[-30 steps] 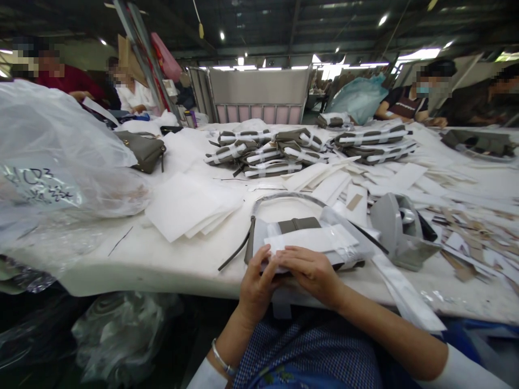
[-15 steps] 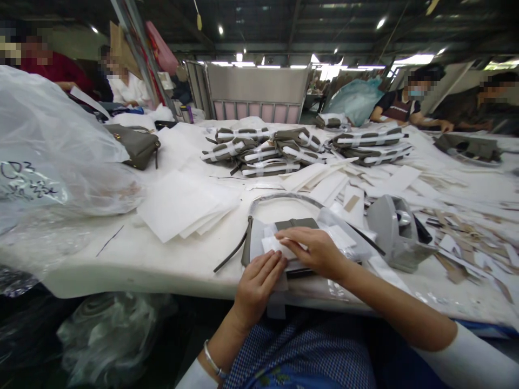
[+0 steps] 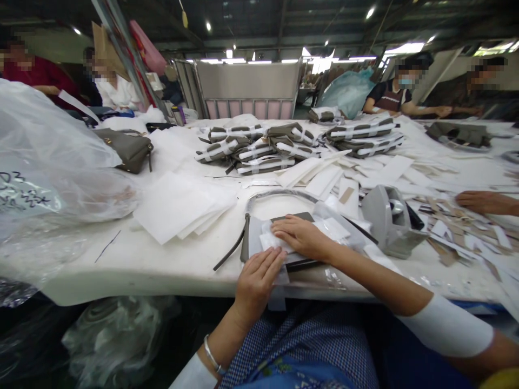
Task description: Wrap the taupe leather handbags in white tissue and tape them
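Note:
An olive-grey handbag [image 3: 307, 217] lies flat near the table's front edge, partly covered with white wrapping sheets [image 3: 256, 237]. Its handle [image 3: 279, 193] arches away from me in clear wrap, and a dark strap end trails to the left. My left hand [image 3: 259, 275] rests with straight fingers on the near left part of the wrapping. Flat across the white packet on top lies my right hand [image 3: 302, 237], its fingertips close to those of my left. Both hands are open and press from above. What lies under the palms is hidden.
A grey tape dispenser [image 3: 389, 221] stands right of the bag, beside paper and card scraps [image 3: 458, 232]. A co-worker's hand [image 3: 482, 202] reaches in there. Wrapped bags [image 3: 263, 148] are piled behind; white sheets [image 3: 182, 208] and a large plastic bag [image 3: 52, 151] lie left.
My right hand has flattened onto the packet, its fingers lower than before. The left hand has barely moved. A co-worker's hand has come in at the right; the whole view has shifted slightly.

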A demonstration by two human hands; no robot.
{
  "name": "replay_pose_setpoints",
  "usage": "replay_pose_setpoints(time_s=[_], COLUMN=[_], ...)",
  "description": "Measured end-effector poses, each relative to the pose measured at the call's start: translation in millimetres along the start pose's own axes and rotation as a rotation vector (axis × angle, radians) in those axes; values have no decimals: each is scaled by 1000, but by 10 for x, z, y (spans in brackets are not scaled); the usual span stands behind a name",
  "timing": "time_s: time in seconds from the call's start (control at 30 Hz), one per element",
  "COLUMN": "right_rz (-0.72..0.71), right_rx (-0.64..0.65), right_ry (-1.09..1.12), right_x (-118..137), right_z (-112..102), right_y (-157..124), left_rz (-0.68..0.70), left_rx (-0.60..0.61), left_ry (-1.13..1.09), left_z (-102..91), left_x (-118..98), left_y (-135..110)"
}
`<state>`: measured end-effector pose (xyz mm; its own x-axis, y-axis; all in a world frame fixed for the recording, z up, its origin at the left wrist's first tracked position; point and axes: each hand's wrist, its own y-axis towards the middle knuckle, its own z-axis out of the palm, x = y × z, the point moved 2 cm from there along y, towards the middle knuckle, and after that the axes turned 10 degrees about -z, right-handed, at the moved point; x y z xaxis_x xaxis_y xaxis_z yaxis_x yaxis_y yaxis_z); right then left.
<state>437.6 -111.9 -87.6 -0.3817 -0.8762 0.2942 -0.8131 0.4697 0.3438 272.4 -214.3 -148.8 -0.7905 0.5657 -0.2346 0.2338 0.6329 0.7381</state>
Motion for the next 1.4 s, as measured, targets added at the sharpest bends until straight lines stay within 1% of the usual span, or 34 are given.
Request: replay_pose_setpoints(time_s=[0.07,0.13,0.23,0.4,0.5,0.57,0.67,0.77,0.87,1.0,1.07,1.2,1.23,1.27,1.33,1.4], right_rz=[-100,-198,-251,-245,-254,-283,-339,-336,-318,-346,-369,-403,-406,-409,-408,-401], right_rx=[-102,-152,-208,-406,-505,-541,-507,-470,-469,-474,-476,-459,-455,-452,-449,-446], right_ry=[26,-16,-131,-225,-238,-240,-231,-205,-203,-221,-237,-255,-255,-255,-258,-264], right_x=[142,268,375,421,460,486,506,503,501,496,488,460,452,445,434,432], right_z=[-50,-60,12,208,264,273,262,220,186,234,276,325,330,333,334,327], right_y=[-208,-402,-574,-590,-566,-556,-556,-592,-646,-684,-695,-734,-743,-749,-754,-754], left_rz=[-26,-43,-53,-84,-121,-131,-119,-90,-75,-67,-69,-112,-129,-155,-199,-190], left_rx=[-3,0,18,42,47,40,51,63,54,72,145,407,454,475,448,357], left_ry=[-34,-59,-74,-119,-148,-150,-127,-89,-45,-28,-55,-189,-223,-245,-237,-179], left_z=[10,17,19,15,19,17,9,5,23,21,-41,-268,-315,-347,-348,-284], left_x=[4,13,25,25,23,24,25,26,27,31,30,11,5,2,1,0], left_y=[-8,-14,-15,-17,-20,-14,5,15,8,20,51,151,177,201,232,229])
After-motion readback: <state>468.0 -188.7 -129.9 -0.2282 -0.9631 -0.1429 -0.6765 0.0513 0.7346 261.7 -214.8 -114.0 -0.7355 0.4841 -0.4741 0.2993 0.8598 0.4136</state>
